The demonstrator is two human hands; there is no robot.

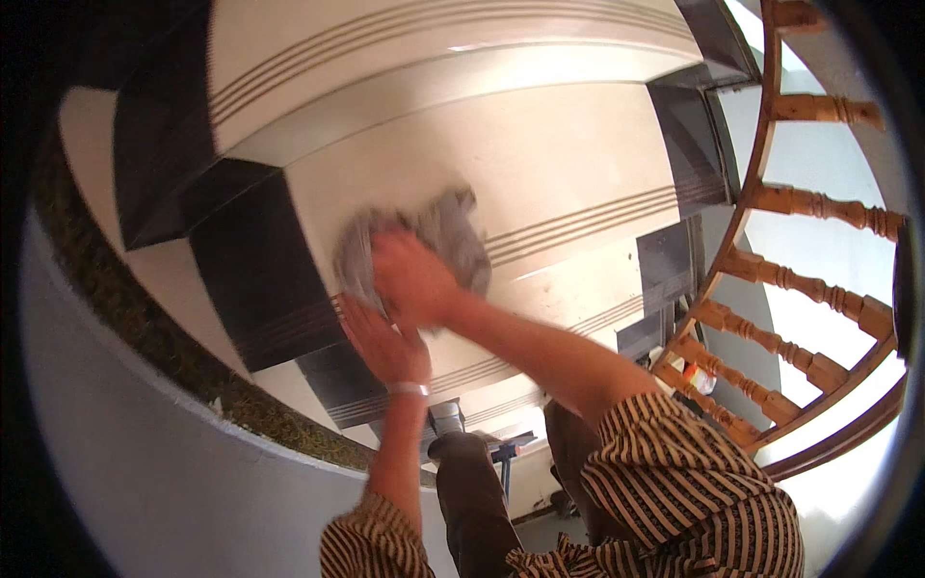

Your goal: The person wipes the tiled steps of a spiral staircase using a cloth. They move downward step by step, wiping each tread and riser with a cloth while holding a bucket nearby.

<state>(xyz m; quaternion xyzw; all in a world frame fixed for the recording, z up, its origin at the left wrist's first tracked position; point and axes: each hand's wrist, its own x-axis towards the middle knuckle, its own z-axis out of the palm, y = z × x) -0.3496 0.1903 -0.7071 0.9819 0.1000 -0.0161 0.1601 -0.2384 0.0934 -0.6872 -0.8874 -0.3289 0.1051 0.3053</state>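
A bunched grey cloth [455, 238] lies on a cream tiled stair tread [556, 137], blurred by motion. My right hand [413, 278] presses down on the cloth near its left part, its fingertips blurred against the fabric. Close below it, my left hand [386, 347], with a pale band at the wrist, touches the cloth's lower left edge with fingers extended. Whether the right fingers grip the fabric or only press it cannot be told. Dark tiles [256, 267] border the cream tread on the left.
A wooden balustrade with turned balusters [816, 202] curves along the right. A wall [181, 448] with a mottled dark border [238, 404] runs along the left. Further steps rise beyond the cloth. Near my legs is a hammer [506, 455], beside a metallic object [446, 417].
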